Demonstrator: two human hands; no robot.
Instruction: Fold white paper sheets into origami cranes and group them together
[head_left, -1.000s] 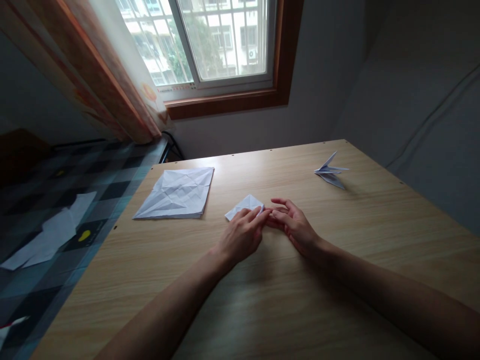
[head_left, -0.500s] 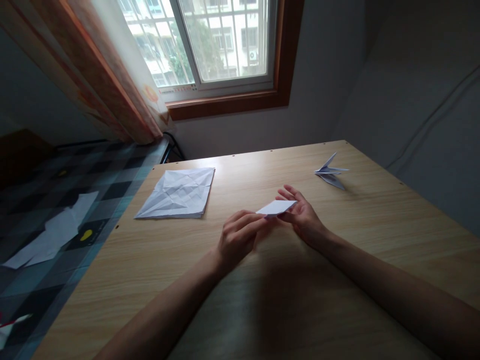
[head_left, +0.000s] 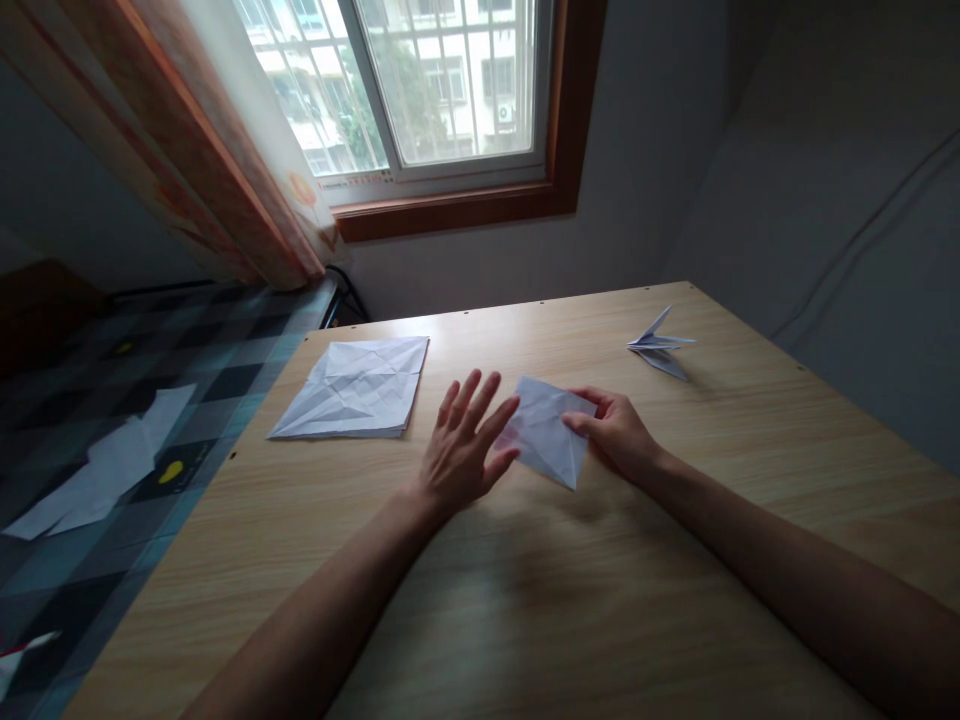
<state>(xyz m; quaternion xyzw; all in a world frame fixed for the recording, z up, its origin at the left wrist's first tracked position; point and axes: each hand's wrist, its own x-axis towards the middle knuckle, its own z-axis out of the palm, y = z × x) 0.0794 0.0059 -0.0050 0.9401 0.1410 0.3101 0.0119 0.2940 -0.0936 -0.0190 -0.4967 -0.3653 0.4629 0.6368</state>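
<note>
A small folded square of white paper [head_left: 551, 430] with crease lines is held above the table, tilted toward me. My right hand [head_left: 611, 425] pinches its right corner, thumb on top and fingers behind. At its left edge is my left hand [head_left: 469, 440], fingers spread and back of the hand facing me; whether a fingertip touches the paper I cannot tell. Further left lies a larger stack of creased white paper sheets [head_left: 356, 390]. A folded paper figure with pointed flaps [head_left: 660, 345] stands toward the back right of the table.
The light wooden table [head_left: 420, 640] reaches almost to the wall under a barred window [head_left: 457, 90]. On the left, a checked cloth surface [head_left: 232, 350] bears torn white paper pieces [head_left: 112, 465]. An orange curtain [head_left: 232, 180] hangs at the window's left.
The folded paper has turned from nearly edge-on to showing its broad creased face. My left hand has let go and spread its fingers, while my right hand keeps its pinch.
</note>
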